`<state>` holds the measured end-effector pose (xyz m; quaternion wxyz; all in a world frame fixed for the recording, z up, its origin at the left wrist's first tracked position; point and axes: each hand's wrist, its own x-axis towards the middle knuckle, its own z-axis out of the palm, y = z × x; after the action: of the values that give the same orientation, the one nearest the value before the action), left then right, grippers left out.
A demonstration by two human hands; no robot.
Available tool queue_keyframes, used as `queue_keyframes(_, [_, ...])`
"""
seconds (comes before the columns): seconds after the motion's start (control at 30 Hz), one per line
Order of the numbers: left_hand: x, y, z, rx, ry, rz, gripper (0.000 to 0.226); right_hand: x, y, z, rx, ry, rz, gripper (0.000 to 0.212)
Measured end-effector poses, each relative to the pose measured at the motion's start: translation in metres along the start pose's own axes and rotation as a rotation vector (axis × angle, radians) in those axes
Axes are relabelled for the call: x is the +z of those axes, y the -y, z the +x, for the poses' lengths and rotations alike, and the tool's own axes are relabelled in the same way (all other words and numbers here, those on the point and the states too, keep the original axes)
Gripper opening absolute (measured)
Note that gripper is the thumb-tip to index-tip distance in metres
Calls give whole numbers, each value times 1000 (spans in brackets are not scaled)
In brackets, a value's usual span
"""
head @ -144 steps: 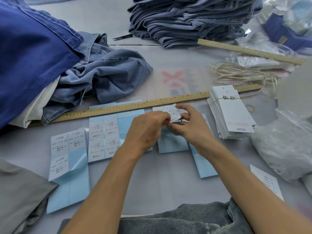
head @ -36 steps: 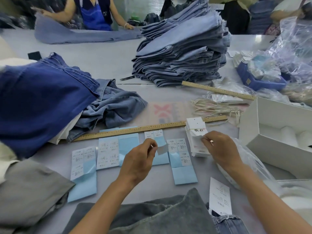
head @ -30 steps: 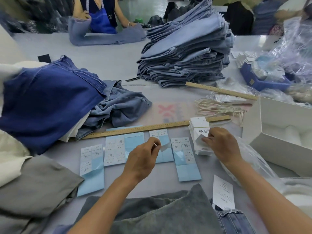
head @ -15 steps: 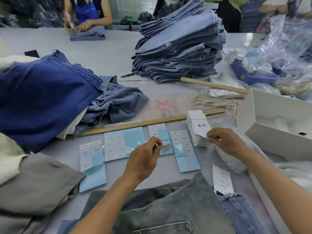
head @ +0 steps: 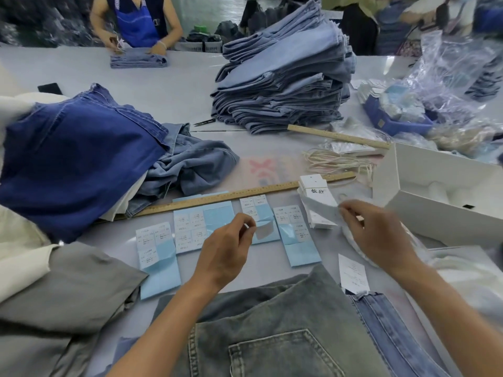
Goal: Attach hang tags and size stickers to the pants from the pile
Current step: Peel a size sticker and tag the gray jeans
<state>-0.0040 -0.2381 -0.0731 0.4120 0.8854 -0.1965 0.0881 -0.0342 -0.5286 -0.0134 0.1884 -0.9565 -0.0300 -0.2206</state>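
My left hand (head: 228, 248) pinches a small peeled size sticker (head: 263, 230) above the blue sticker sheets (head: 295, 235) laid in a row on the table. My right hand (head: 373, 235) pinches a white hang tag (head: 321, 206) lifted off the stack of hang tags (head: 313, 186); the tag is blurred by motion. Grey-washed jeans (head: 272, 330) lie in front of me, back pocket up. A tall pile of folded light blue pants (head: 283, 77) stands at the back.
A long wooden ruler (head: 217, 198) lies behind the sheets. Crumpled blue garments (head: 81, 159) lie at the left, an open white box (head: 441, 191) at the right, string loops (head: 337, 161) and plastic bags (head: 451, 77) behind it. Another person (head: 136, 23) works across the table.
My right hand has drawn one hang tag off the stack and pulled it toward me. My left hand stays put with the sticker.
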Motion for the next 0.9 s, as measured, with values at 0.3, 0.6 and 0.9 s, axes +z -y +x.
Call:
queue_keyframes(0.3, [-44,-12,-59,86,-19,-30,5,-3,157,-188,-299,154,-77,16])
queue_keyframes(0.6, [-71,-40,-132,165,-81,10,5,-9,200,-234,-96,79,-134,22])
queue_keyframes(0.9, [-64,-64,-152,112,86,-434,24,-41,169,-165,753,113,952,20])
